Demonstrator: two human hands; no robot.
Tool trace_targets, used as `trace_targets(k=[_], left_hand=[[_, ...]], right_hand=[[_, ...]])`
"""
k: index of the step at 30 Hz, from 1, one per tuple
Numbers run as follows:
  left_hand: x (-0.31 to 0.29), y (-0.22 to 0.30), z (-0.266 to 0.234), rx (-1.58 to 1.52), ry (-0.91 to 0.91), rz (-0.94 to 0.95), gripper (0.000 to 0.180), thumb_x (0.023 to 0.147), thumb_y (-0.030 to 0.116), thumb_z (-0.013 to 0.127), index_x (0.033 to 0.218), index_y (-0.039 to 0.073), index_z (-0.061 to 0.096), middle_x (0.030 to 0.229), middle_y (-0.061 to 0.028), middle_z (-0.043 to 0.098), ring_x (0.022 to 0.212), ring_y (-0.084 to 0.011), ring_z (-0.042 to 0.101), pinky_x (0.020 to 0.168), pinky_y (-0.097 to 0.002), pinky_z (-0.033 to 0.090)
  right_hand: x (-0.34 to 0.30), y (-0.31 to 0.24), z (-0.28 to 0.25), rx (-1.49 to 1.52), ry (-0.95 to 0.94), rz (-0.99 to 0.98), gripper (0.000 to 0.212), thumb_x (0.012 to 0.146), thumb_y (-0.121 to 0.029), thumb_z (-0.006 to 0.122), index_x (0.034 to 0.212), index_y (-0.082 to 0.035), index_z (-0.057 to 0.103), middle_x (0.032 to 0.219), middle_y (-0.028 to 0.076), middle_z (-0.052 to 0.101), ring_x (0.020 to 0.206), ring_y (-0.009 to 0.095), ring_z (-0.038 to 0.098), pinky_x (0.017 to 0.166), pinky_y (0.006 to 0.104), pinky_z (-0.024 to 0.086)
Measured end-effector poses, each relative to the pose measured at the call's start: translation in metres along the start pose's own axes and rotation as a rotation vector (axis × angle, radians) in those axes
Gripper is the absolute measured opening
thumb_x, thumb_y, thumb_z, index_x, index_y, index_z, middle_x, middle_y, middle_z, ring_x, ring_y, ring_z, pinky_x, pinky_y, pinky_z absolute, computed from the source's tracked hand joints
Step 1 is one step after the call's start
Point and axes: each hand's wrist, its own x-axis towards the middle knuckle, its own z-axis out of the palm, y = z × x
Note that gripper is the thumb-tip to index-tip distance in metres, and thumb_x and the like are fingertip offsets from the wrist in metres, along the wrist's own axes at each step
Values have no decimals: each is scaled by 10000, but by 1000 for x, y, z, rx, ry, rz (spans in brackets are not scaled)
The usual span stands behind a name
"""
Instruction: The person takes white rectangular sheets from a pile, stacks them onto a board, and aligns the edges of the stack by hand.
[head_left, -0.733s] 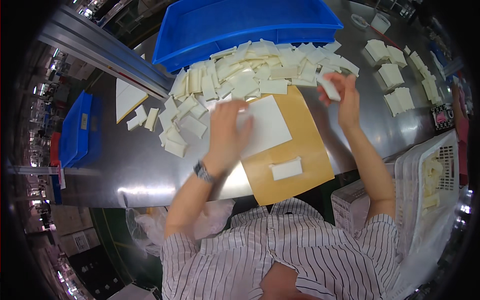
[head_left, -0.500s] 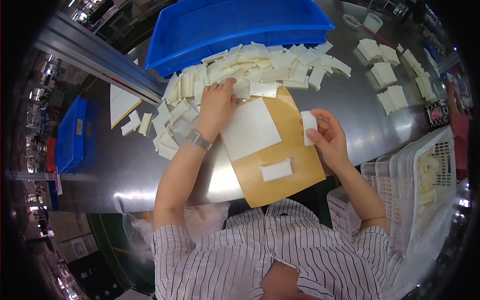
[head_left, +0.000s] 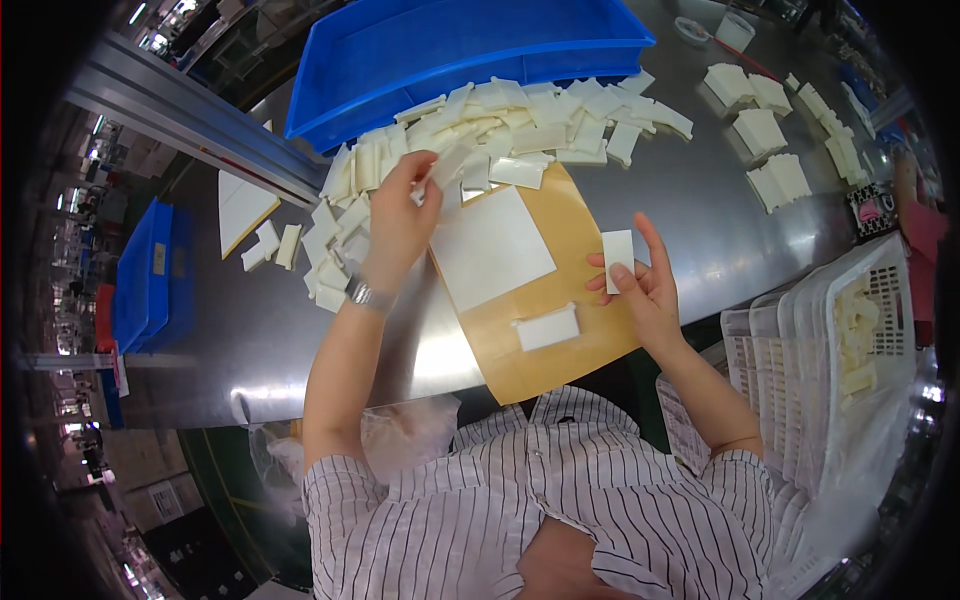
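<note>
"What changed at our left hand (head_left: 405, 205)?"

"We had drawn it back from the pile (head_left: 540, 138), and it pinched a blurred pale piece (head_left: 452, 162) just above."

"And our right hand (head_left: 648, 292)?"

"Partly spread, it gripped a white piece (head_left: 619, 250) over the right edge of the yellow sheet (head_left: 598, 335), so we had both hands loaded."

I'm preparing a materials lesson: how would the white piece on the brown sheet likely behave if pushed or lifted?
The white piece would probably slide, not roll, given its flat sides. Its straight edges suggest stiffness. It's likely light: the right hand pinches a similar piece.
</note>
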Motion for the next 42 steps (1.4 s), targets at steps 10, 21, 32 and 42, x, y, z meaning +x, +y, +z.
trace_targets(k=[10,21,32,42], left_hand=[[-118,92,-29,-626,-258,-187,248,844,-1,754,1063,27,641,1130,-107,640,1164,-225,579,1046,-325,419],[-128,112,-3,-359,-379,75,358,771,51,819,1088,97,661,1314,-91,680,1234,-292,589,1009,-388,415],[-146,100,4,-507,-370,-19,417,814,-4,787,1215,61,697,1229,-140,646,1113,-263,649,902,-334,540],[-151,100,5,-638,-378,-271,593,816,-7,782,1334,32,496,1299,-119,635,1183,-228,622,1012,-350,487]], right_hand=[[4,31,-22,-58,-13,-107,365,900,28,705,1058,-98,401,1083,47,547,957,110,563,847,258,490],[0,25,-18,34,58,13,274,899,9,735,1059,-52,522,1286,89,568,1004,112,613,793,245,520],[-9,18,-16,-242,-93,-249,202,884,16,724,1058,-18,629,1346,165,599,1038,175,628,835,329,534],[-22,6,18,-761,-349,-540,371,726,-8,804,1055,-82,650,1199,38,718,1092,263,556,957,375,459]])
